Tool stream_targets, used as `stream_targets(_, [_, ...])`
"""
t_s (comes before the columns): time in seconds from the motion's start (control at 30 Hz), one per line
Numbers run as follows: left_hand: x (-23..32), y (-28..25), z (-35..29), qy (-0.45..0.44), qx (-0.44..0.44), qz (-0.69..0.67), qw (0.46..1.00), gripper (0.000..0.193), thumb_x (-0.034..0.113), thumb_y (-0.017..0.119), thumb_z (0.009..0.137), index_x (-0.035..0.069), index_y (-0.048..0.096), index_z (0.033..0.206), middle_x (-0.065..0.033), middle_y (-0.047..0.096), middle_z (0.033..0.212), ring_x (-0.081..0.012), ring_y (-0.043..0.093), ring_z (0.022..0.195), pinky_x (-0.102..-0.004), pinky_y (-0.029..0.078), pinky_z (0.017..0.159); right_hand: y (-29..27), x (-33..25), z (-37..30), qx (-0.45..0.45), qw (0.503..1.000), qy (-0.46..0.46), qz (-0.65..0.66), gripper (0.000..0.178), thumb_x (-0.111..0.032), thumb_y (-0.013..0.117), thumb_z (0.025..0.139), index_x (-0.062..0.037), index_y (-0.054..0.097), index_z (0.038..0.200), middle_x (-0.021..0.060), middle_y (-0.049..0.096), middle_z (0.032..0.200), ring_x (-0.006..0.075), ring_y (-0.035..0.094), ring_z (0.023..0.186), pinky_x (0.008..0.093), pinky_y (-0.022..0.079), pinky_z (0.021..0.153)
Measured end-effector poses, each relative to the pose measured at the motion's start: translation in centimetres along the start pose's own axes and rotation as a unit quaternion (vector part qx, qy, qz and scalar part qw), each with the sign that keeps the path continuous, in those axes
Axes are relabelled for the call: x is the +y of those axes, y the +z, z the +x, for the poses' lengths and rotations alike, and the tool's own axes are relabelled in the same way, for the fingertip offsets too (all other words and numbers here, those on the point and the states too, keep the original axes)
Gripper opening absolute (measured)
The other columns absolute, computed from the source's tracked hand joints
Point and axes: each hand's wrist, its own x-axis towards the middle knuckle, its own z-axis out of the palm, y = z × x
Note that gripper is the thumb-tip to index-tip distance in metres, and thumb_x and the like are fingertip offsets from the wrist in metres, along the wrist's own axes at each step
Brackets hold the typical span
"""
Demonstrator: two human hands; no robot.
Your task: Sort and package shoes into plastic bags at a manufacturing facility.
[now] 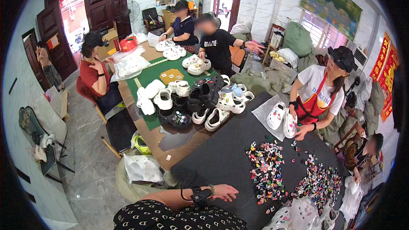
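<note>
My left hand [224, 192] lies low over the black table cover [213, 162], fingers stretched out and nothing in them. A black device is strapped at its wrist. To its right spreads a heap of small colourful shoe charms [265, 172], with a second heap of charms [319, 183] beyond it. White clogs [303, 213] in clear plastic are at the lower right edge, nearest to me on that side. My right hand is not in view.
Across the table a co-worker in a red apron [313, 110] handles white clogs [277, 116] on a plastic bag. Piled black and white clogs [208, 91] stand by the green mat [149, 74]. Other people sit around the far table. A bagged bundle [142, 168] sits at the left.
</note>
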Motion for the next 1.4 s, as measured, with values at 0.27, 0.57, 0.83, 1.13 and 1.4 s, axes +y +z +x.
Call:
stream_targets(0.27, [-0.8,-1.3,-1.4,0.03,0.028,-0.038,0.998,0.041,0.028,0.046,0.095,0.007,0.044,0.13,-0.0123,0.054,0.12,-0.0194,0.058,0.097,-0.0284,0.048,0.079,2.1,0.6,1.8,-0.029,0.999,-0.004,-0.026,0.048,-0.034,0.05,0.093,-0.0004,0.046,0.127,0.0129,0.051,0.126,0.0226,0.049,0.115,0.0364,0.037,0.097])
stream_targets(0.57, [-3.9,-4.4,-3.5,0.216,-0.053,-0.093,0.971,0.039,0.024,0.046,0.096,0.004,0.045,0.129,-0.0126,0.057,0.118,-0.0202,0.059,0.102,-0.03,0.049,0.082,-7.5,-5.5,-4.5,0.06,0.991,-0.019,-0.114,0.048,-0.033,0.049,0.094,-0.0012,0.044,0.13,0.011,0.05,0.129,0.02,0.047,0.117,0.0342,0.036,0.099])
stream_targets(0.83, [0.0,-1.8,-5.4,0.071,0.104,-0.115,0.985,0.057,0.039,0.047,0.094,0.006,0.033,0.138,-0.0169,0.044,0.133,-0.0292,0.043,0.122,-0.0434,0.036,0.1,16.2,-8.3,-14.6,-0.094,0.973,0.152,0.143,0.037,-0.029,0.043,0.096,-0.0015,0.051,0.12,0.0096,0.061,0.112,0.0207,0.059,0.1,0.0347,0.047,0.087])
stream_targets(1.13, [-1.3,-2.4,-3.7,0.181,-0.039,-0.373,0.909,0.079,0.066,0.048,0.082,0.015,0.03,0.14,-0.016,0.034,0.141,-0.0323,0.033,0.129,-0.0515,0.029,0.103,21.5,-1.6,-18.6,-0.132,0.832,0.325,0.429,0.049,-0.038,0.033,0.098,-0.0026,0.042,0.13,0.0113,0.051,0.129,0.0261,0.049,0.118,0.0405,0.038,0.102])
stream_targets(1.4, [3.1,-8.7,-8.8,0.376,0.206,-0.291,0.855,0.045,0.038,0.046,0.094,0.005,0.05,0.124,-0.008,0.061,0.111,-0.0214,0.059,0.096,-0.0372,0.046,0.087,17.4,4.4,-22.0,-0.23,0.888,0.367,0.151,0.038,-0.029,0.047,0.096,-0.0044,0.05,0.125,0.0098,0.057,0.12,0.0208,0.054,0.111,0.0358,0.042,0.095])
